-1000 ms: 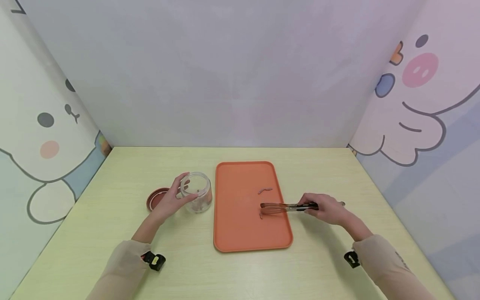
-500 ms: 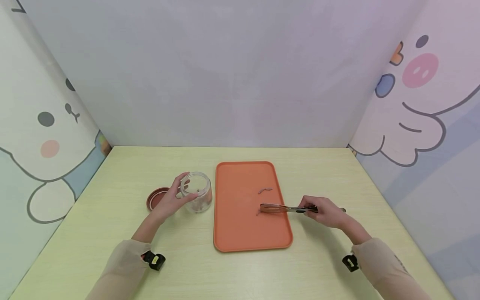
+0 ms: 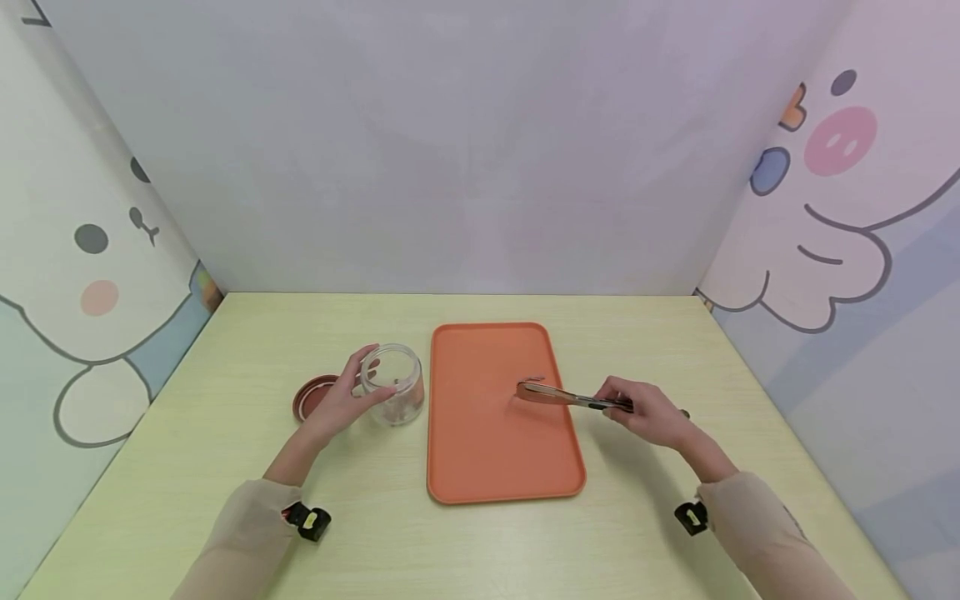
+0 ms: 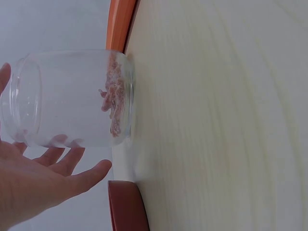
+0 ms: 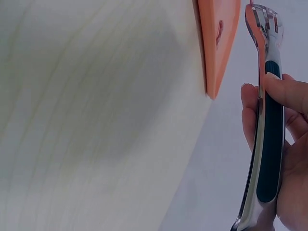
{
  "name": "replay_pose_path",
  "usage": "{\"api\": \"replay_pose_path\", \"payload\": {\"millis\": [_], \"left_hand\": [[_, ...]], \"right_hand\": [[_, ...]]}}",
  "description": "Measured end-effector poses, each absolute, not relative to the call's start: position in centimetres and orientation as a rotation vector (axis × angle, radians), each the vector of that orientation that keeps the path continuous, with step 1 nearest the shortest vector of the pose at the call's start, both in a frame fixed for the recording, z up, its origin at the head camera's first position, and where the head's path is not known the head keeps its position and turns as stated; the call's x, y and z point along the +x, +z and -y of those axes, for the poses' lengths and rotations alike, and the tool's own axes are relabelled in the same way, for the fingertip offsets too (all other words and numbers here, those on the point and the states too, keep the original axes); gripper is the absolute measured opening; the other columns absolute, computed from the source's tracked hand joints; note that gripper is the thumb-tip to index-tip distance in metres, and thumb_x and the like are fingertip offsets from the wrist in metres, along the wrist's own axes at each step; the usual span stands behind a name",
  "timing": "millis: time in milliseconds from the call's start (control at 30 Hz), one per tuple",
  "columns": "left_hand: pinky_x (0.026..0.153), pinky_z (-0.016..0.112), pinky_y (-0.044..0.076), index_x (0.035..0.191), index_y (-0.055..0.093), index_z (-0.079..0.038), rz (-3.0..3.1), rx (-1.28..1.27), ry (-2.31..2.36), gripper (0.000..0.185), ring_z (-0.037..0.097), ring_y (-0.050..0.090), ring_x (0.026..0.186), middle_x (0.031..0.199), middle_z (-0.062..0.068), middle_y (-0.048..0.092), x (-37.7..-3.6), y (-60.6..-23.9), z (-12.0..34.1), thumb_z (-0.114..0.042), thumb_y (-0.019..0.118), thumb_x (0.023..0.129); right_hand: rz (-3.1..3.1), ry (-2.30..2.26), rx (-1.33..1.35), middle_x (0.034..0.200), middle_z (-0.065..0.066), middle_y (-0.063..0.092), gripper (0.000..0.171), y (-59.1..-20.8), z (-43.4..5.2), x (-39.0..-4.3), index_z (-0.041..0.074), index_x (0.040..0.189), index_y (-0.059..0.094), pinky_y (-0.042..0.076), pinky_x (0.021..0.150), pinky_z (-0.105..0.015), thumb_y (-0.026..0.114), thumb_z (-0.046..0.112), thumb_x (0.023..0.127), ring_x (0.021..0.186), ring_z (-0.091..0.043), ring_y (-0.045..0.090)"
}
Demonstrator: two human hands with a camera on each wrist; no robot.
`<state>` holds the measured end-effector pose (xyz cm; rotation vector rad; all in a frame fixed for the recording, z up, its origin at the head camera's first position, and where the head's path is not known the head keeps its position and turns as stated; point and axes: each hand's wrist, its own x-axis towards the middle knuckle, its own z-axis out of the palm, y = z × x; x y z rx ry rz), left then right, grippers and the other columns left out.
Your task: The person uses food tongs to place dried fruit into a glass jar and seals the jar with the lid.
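My right hand point(image 3: 647, 408) squeezes steel black-handled tongs point(image 3: 570, 397) on, I think, a pink strip; it could slip out before my left hand point(image 3: 341, 398) gripping the clear glass jar point(image 3: 393, 384).

The clear glass jar point(image 3: 393, 386) stands upright and open on the tabletop, just left of the orange tray, with small pink pieces point(image 4: 114, 103) gathered at its bottom. The metal tongs point(image 3: 570, 397), dark-handled with slotted tips, hang closed above the tray's right half, tips pointing left, over a small pink strip point(image 5: 220, 30) lying on the tray.
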<state>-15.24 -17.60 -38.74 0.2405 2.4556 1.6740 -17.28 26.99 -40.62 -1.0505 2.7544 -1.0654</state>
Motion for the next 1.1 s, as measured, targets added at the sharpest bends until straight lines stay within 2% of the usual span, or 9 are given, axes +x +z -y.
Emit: {"api": "replay_pose_path", "payload": {"millis": [300,667,833,1100], "left_hand": [[0.091,0.054,0.029,0.139,0.012,-0.01,-2.459,0.245,1.678,0.072,0.043,0.02,0.123,0.136,0.026,0.023,-15.3,-39.0,17.7,-0.023,0.059,0.086],[0.091,0.054,0.029,0.14,0.012,-0.014,-2.45,0.237,1.68,0.074,0.042,0.019,0.124,0.138,0.024,0.023,-15.8,-39.9,18.0,-0.027,0.06,0.085],[0.091,0.053,0.029,0.14,0.013,-0.02,-2.468,0.251,1.678,0.077,0.04,0.021,0.124,0.138,0.019,0.025,-16.9,-42.0,18.9,-0.035,0.061,0.082],[0.091,0.054,0.029,0.14,0.013,-0.019,-2.468,0.272,1.681,0.076,0.041,0.02,0.123,0.138,0.021,0.024,-17.0,-42.2,18.9,-0.035,0.061,0.083]], "right_hand": [[-2.835,-1.092,-1.069,0.071,0.009,0.056,0.022,-39.4,-26.0,-17.7,0.015,0.091,0.058,0.037,0.044,-0.024,0.063,-0.003,0.078,0.051,-0.007,0.043],[-2.885,-1.101,-1.174,0.066,0.01,0.052,0.021,-37.9,-23.8,-18.6,0.015,0.091,0.059,0.035,0.043,-0.023,0.063,-0.002,0.079,0.047,-0.006,0.038],[-2.862,-1.126,-1.244,0.069,0.01,0.052,0.02,-37.0,-22.3,-18.8,0.014,0.092,0.059,0.035,0.044,-0.023,0.062,-0.001,0.08,0.049,-0.006,0.039],[-2.844,-1.15,-1.373,0.078,0.008,0.057,0.02,-36.3,-19.4,-19.1,0.013,0.092,0.059,0.035,0.046,-0.024,0.061,-0.003,0.08,0.053,-0.005,0.041]]}}
